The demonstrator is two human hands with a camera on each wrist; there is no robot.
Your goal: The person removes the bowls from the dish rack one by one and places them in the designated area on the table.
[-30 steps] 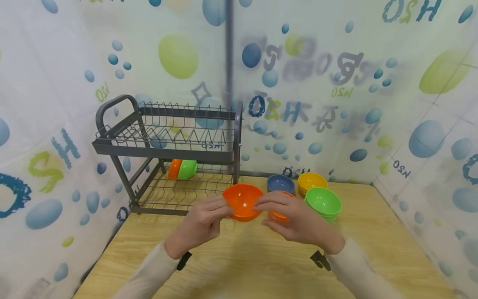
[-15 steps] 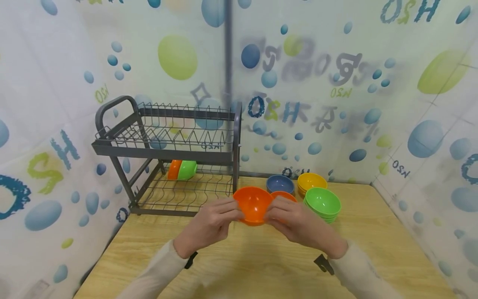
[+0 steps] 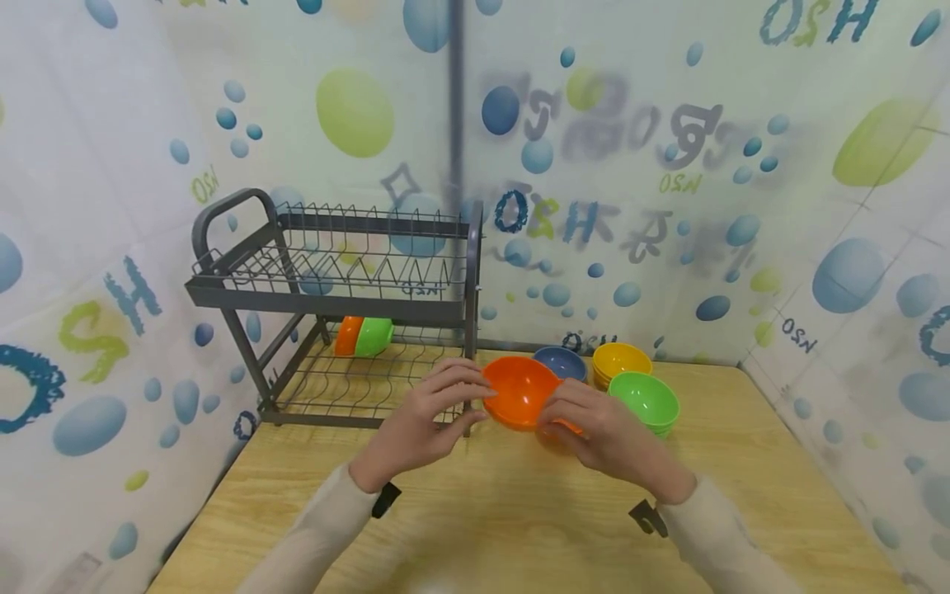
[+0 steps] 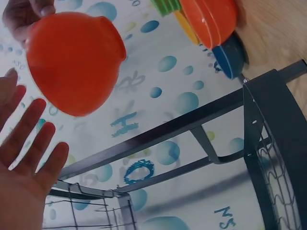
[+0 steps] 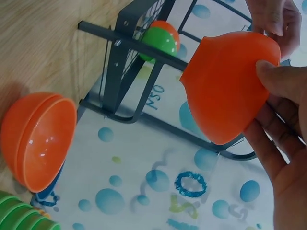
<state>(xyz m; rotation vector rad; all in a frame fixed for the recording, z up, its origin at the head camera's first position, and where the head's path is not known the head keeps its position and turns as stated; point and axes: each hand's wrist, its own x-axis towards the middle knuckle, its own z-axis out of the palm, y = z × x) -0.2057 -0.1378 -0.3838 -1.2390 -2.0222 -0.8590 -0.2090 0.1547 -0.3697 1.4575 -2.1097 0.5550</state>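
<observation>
My right hand (image 3: 604, 429) pinches the right side of an orange bowl (image 3: 519, 392), holding it up over the table with its inside facing me in the head view. In the right wrist view, the thumb (image 5: 280, 79) lies against the bowl's outer wall and the fingers go behind it. My left hand (image 4: 29, 158) has its fingers spread beside the bowl, apart from it in the left wrist view. Behind the right hand, mostly hidden in the head view, stand stacked orange bowls (image 5: 45, 143).
A dark two-tier dish rack (image 3: 334, 309) stands at the left, with an orange bowl (image 3: 347, 337) and a green bowl (image 3: 373, 338) on its lower tier. Blue (image 3: 562, 363), yellow (image 3: 622, 360) and stacked green bowls (image 3: 644, 400) sit at the back right. Patterned curtains surround the table.
The held orange bowl has moved right, beside the stacked bowls. My left hand, which gripped its left edge earlier, has let go and opened its fingers; the right hand keeps its grip.
</observation>
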